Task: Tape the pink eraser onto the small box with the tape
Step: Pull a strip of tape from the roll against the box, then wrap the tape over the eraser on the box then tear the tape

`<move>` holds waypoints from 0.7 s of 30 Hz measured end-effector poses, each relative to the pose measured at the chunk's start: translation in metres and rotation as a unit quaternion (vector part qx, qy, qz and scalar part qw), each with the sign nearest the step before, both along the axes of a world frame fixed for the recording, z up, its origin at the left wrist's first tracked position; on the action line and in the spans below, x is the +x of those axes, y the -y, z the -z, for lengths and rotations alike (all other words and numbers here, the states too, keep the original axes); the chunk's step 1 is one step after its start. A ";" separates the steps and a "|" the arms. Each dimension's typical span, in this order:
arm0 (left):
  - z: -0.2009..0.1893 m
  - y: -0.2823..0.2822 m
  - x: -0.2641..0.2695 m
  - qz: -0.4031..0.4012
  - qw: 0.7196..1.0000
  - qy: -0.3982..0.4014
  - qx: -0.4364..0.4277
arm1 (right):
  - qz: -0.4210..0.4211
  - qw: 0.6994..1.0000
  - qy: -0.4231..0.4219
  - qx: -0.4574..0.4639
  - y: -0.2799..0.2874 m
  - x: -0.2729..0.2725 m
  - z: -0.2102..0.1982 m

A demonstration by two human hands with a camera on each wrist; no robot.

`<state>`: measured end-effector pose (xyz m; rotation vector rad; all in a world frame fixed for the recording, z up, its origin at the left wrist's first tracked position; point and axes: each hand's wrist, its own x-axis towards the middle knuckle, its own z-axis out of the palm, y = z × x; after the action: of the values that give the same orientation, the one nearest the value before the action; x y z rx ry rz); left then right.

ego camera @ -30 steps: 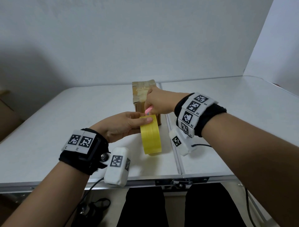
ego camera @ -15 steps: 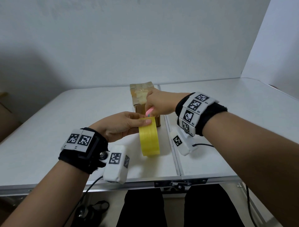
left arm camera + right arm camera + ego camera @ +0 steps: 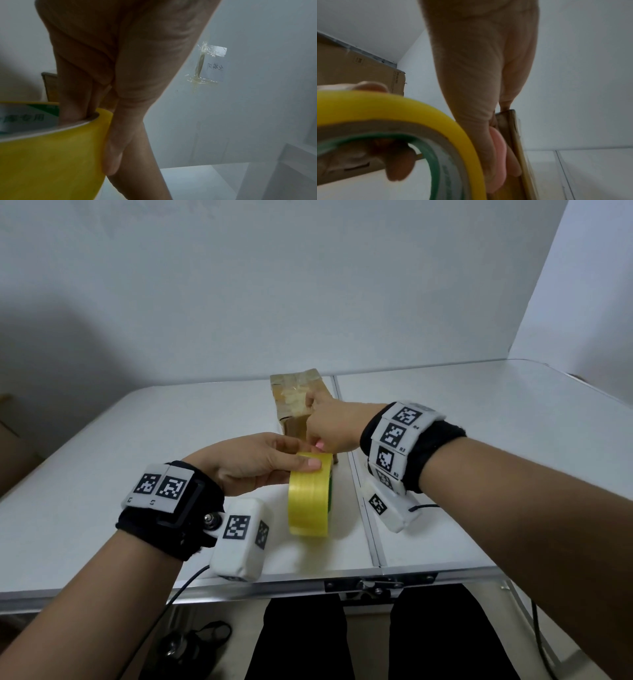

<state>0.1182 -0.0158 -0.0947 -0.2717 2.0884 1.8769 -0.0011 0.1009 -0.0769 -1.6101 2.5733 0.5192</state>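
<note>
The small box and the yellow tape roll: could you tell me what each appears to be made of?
The small box looks like brown cardboard, matte, with glossy, wrinkled clear tape over its top. The tape roll seems to be shiny yellow plastic film wound on a pale card core with a green printed lining; the left hand grips it.

surface: white folding table [image 3: 479, 440] (centre seam) | on it: small box [image 3: 291, 405], upright

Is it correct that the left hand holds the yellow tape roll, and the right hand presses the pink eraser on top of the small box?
Not quite: the right hand presses the pink eraser against the side of the small box, as the right wrist view shows. The left hand does hold the yellow tape roll.
</note>
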 end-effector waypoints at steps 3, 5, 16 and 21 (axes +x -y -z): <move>-0.002 0.001 0.002 0.007 1.000 0.002 -0.015 | 0.002 1.000 0.016 -0.010 -0.004 -0.003 0.000; -0.004 0.004 0.004 0.006 1.000 0.005 -0.017 | 0.014 0.998 0.039 -0.037 -0.005 -0.006 -0.001; -0.013 0.045 0.015 -0.137 0.986 -0.029 -0.087 | 0.040 0.946 0.171 -0.274 -0.005 0.001 -0.037; -0.007 0.065 0.005 -0.223 0.957 -0.089 -0.163 | 0.052 0.895 0.195 -0.397 0.001 -0.010 -0.040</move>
<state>0.1233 -0.0806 -0.0873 -0.7300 2.6379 1.8272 -0.0113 0.0997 -0.0369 -1.4832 2.6391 -0.8967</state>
